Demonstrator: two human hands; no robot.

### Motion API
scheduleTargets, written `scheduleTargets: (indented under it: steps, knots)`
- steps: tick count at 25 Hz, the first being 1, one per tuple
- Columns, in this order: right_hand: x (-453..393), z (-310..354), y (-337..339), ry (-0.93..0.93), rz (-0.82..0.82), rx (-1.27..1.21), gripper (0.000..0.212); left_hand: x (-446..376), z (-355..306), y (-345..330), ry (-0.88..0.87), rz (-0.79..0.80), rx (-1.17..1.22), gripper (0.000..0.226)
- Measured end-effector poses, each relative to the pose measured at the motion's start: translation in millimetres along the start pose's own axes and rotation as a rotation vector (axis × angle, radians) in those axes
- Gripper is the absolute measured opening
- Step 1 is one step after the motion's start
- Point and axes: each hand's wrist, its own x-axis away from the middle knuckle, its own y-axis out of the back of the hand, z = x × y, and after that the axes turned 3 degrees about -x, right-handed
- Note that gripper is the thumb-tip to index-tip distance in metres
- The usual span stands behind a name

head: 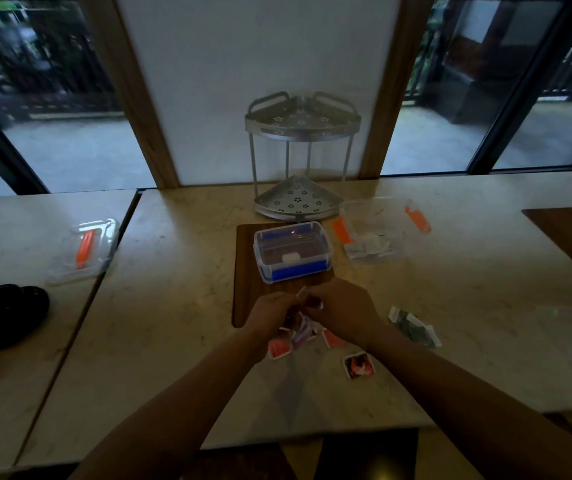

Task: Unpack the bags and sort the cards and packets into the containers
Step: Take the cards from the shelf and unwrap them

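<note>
Nearest, one loose red card (359,364) on the table (160,306), apart from the rest. Just beyond, left hand (270,315) and right hand (341,315) pinching red cards (296,332) together over the pile, likely gathering a stack for sorting. Green packets (414,327) waiting rightward. Farther, blue-clipped container (293,251) lidded on the wooden board (244,271); orange-clipped container (380,233) open, holding pale packets.

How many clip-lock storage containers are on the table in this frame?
2. The blue-clipped container sits on the wooden board ahead of the hands; the orange-clipped container stands right of it on the table. A separate orange-clipped lid lies far left.
</note>
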Motion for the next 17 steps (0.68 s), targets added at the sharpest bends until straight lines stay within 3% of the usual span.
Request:
scheduleTargets:
  steps: [3, 6, 9, 14, 17]
  knots:
    - [-11, 7, -1, 0.032, -0.005, 0.012, 0.020, -7, 8, 11, 0.048, -0.047, 0.080, 0.021]
    - [-29, 10, 4, 0.011, -0.013, 0.027, 0.021, -20, 26, 21, 0.218, -0.109, 0.093, 0.024]
    - [-48, 8, 17, 0.014, -0.011, -0.072, 0.015, -28, 38, 19, 0.385, -0.056, 0.137, 0.025]
    - [-84, -10, 39, 0.038, -0.005, -0.121, 0.010, -56, 20, 10, 0.291, 0.082, 0.706, 0.016]
    - [-104, -30, 55, 0.082, -0.015, -0.125, 0.012, -80, 8, 5, 0.259, -0.001, 0.725, 0.033]
